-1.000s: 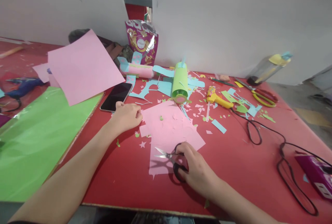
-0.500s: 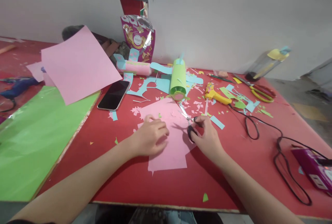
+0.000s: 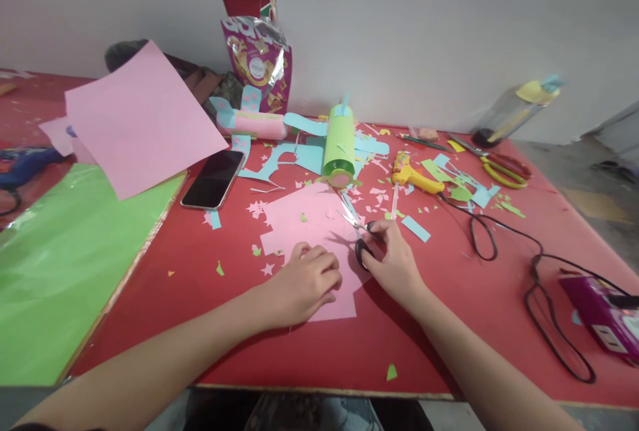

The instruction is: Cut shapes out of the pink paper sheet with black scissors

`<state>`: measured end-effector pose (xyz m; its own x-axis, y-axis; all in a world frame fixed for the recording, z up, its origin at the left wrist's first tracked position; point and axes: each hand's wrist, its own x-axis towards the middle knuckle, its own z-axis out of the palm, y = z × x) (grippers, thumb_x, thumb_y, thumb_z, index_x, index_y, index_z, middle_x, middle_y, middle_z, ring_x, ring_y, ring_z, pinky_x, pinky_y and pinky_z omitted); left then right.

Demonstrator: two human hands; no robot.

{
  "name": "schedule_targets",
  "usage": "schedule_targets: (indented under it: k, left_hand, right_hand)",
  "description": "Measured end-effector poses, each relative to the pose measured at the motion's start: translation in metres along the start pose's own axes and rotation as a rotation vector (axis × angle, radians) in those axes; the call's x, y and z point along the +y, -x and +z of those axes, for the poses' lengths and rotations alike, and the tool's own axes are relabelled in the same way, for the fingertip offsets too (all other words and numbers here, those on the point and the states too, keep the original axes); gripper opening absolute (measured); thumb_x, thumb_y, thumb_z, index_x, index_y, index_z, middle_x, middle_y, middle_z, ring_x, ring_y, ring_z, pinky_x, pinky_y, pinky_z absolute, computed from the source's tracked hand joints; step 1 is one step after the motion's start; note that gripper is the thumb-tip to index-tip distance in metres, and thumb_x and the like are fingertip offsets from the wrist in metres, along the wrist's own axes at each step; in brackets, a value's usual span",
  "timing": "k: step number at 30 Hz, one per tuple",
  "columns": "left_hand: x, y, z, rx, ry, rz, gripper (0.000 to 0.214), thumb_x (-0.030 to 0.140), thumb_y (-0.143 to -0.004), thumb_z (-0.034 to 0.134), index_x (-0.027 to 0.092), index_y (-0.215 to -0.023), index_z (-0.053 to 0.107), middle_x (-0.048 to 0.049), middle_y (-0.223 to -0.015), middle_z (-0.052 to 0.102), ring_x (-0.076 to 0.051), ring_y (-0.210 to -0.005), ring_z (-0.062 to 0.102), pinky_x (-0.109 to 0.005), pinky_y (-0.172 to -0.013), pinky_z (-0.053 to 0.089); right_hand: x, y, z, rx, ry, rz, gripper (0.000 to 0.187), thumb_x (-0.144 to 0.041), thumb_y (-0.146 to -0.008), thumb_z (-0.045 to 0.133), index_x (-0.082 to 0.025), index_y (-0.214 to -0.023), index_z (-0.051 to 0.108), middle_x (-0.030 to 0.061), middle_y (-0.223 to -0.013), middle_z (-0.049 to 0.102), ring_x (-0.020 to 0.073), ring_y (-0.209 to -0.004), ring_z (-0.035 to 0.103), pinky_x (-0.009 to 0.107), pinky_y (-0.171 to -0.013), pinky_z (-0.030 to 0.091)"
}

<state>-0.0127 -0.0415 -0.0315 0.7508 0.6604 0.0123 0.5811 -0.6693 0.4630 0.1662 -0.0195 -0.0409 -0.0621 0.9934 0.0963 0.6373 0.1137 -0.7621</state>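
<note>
My right hand [image 3: 394, 261] grips small scissors [image 3: 360, 235] by their black handles, the blades parted and pointing away to the left over the pink paper. My left hand [image 3: 304, 285] lies palm down on the pink paper sheet [image 3: 299, 208], fingers loosely bent and apart, with nothing seen in them. A tiny green scrap [image 3: 303, 217] rests on that sheet. To its left are a pink paper star [image 3: 268, 269] and several smaller ones. Just beyond stands the sheet's neighbour, a green paper-covered tube [image 3: 339, 145] lying with its round end toward me.
A phone [image 3: 213, 179], green sheets [image 3: 90, 271] and a large pink sheet [image 3: 142, 118] lie left. Behind are a pink tube [image 3: 259, 126] and a snack bag [image 3: 259, 62]. Rightward lie a yellow glue gun [image 3: 417, 178], its looping cord, pliers [image 3: 504, 171], a bottle [image 3: 509, 118] and a purple power strip [image 3: 596, 318].
My left hand has slid right and toward me across the pink paper, uncovering the star at its left. The scissors stay in my right hand. The view has shifted slightly.
</note>
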Motion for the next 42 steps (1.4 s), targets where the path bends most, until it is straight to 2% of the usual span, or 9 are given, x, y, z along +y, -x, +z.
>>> schedule_targets:
  k: [10, 17, 27, 31, 35, 38, 42]
  left_hand:
    - [0.004, 0.001, 0.002, 0.000, 0.057, -0.083, 0.006, 0.019, -0.080, 0.045, 0.015, -0.079, 0.050, -0.0044, -0.089, 0.051, -0.019, -0.089, 0.042, -0.036, -0.078, 0.024]
    - [0.007, -0.001, -0.002, -0.040, 0.107, -0.145, 0.004, 0.018, -0.078, 0.047, 0.015, -0.076, 0.048, -0.0035, -0.085, 0.051, -0.019, -0.087, 0.042, -0.035, -0.076, 0.024]
    - [0.003, 0.000, 0.001, 0.036, 0.267, -0.125, 0.008, 0.017, -0.075, 0.050, 0.015, -0.068, 0.048, 0.0007, -0.069, 0.056, -0.013, -0.073, 0.047, -0.035, -0.080, 0.027]
    - [0.005, -0.001, -0.005, 0.112, 0.465, -0.335, 0.007, 0.019, -0.070, 0.054, 0.016, -0.065, 0.050, -0.0004, -0.066, 0.059, -0.015, -0.069, 0.051, -0.031, -0.070, 0.037]
    - [0.006, -0.004, -0.013, 0.228, 0.855, -0.534, 0.007, 0.018, -0.070, 0.053, 0.015, -0.065, 0.049, -0.0001, -0.065, 0.059, -0.013, -0.062, 0.057, -0.026, -0.062, 0.044]
    - [0.004, -0.005, -0.014, 0.300, 1.097, -0.597, 0.011, 0.021, -0.071, 0.053, 0.015, -0.070, 0.045, -0.0003, -0.064, 0.060, -0.013, -0.060, 0.060, -0.028, -0.062, 0.046]
    - [0.003, -0.008, -0.014, 0.332, 1.304, -0.629, 0.015, 0.023, -0.071, 0.054, 0.015, -0.074, 0.042, -0.0025, -0.065, 0.062, -0.015, -0.063, 0.062, -0.029, -0.062, 0.048]
  right_hand:
    - [0.003, 0.003, 0.003, -0.011, -0.068, -0.015, 0.024, -0.015, -0.065, 0.050, -0.023, -0.083, 0.036, 0.0040, -0.083, 0.052, 0.0203, -0.079, 0.056, 0.034, -0.071, 0.044]
    - [-0.001, 0.004, 0.003, -0.005, -0.082, -0.003, 0.023, -0.016, -0.065, 0.051, -0.022, -0.081, 0.036, 0.0025, -0.080, 0.051, 0.0181, -0.074, 0.056, 0.032, -0.069, 0.044]
    - [-0.004, 0.003, 0.002, -0.021, -0.107, 0.022, 0.022, -0.016, -0.066, 0.051, -0.023, -0.080, 0.036, 0.0014, -0.076, 0.052, 0.0180, -0.074, 0.055, 0.034, -0.070, 0.043]
    - [-0.004, 0.003, 0.002, -0.026, -0.197, 0.024, 0.020, -0.017, -0.067, 0.051, -0.023, -0.078, 0.036, 0.0004, -0.074, 0.052, 0.0177, -0.075, 0.055, 0.032, -0.068, 0.044]
    - [-0.003, 0.003, 0.004, -0.008, -0.365, 0.054, 0.020, -0.019, -0.067, 0.052, -0.023, -0.076, 0.035, -0.0008, -0.070, 0.050, 0.0148, -0.066, 0.054, 0.026, -0.054, 0.044]
    - [-0.006, 0.002, 0.005, -0.036, -0.541, 0.076, 0.022, -0.020, -0.067, 0.052, -0.024, -0.075, 0.033, -0.0023, -0.067, 0.047, 0.0131, -0.063, 0.051, 0.023, -0.049, 0.041]
    - [-0.011, 0.001, 0.004, -0.067, -0.725, 0.127, 0.027, -0.019, -0.063, 0.056, -0.023, -0.072, 0.031, -0.0054, -0.063, 0.041, 0.0103, -0.056, 0.047, 0.022, -0.048, 0.039]
